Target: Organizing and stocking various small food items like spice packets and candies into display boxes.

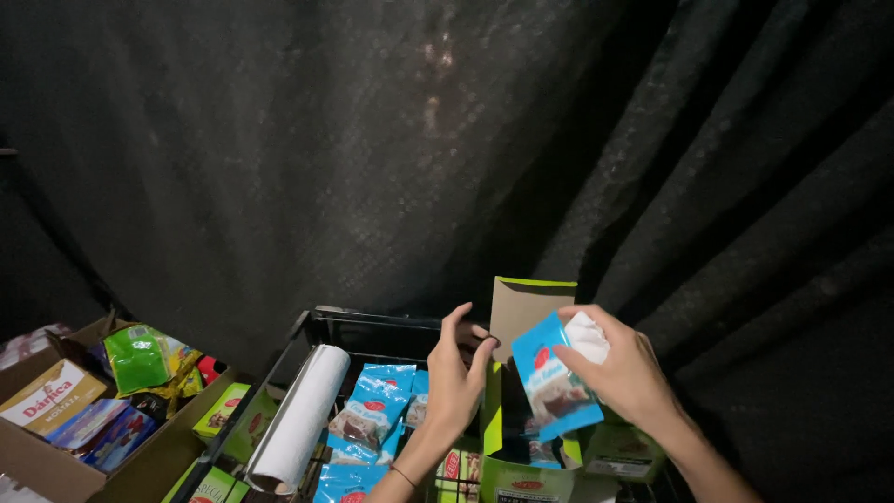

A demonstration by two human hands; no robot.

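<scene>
My right hand [626,373] grips a blue snack packet [549,387] and a bit of crumpled white paper [587,335], holding them over an open green and brown carton [526,312]. My left hand [456,377] is beside the carton's raised flap, fingers apart, touching or nearly touching the flap edge. Several more blue packets [372,410] lie in the black crate [372,328] below my left hand.
A white paper roll [298,419] lies across the crate's left side. Green boxes [223,410] sit by it. A brown cardboard box [56,466] at the left holds assorted packets, including a green bag [138,359]. Dark fabric [447,140] hangs behind everything.
</scene>
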